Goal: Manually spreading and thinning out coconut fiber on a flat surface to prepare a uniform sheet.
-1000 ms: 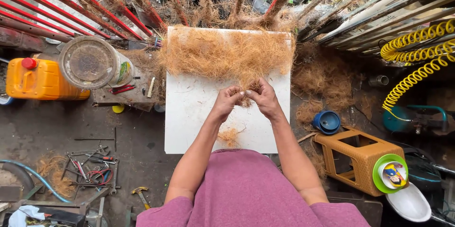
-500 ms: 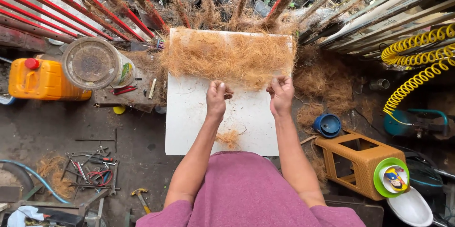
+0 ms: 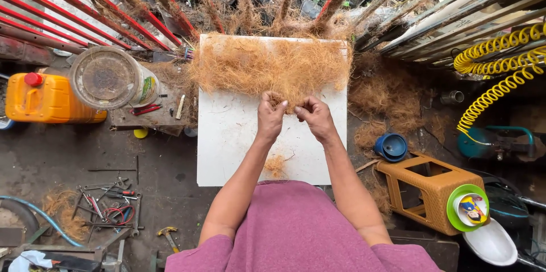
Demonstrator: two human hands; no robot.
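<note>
A wide heap of brown coconut fibre (image 3: 267, 67) covers the far half of a white board (image 3: 227, 135). My left hand (image 3: 269, 117) and my right hand (image 3: 314, 116) sit close together at the heap's near edge, both pinching fibre strands between thumb and fingers. A small tuft of fibre (image 3: 276, 165) lies on the board near my body, apart from both hands.
Red metal bars (image 3: 114, 5) rise behind the board. An orange jerrycan (image 3: 48, 100) and a lidded bucket (image 3: 108, 76) stand left. Hand tools (image 3: 108, 201) lie on the floor. A blue cup (image 3: 391, 147), an orange stool (image 3: 435, 189) and a yellow coiled hose (image 3: 500, 73) are right.
Half a second ago my hands were spread apart, pulling fibre sideways. Now they have come back together at the near edge of the heap.
</note>
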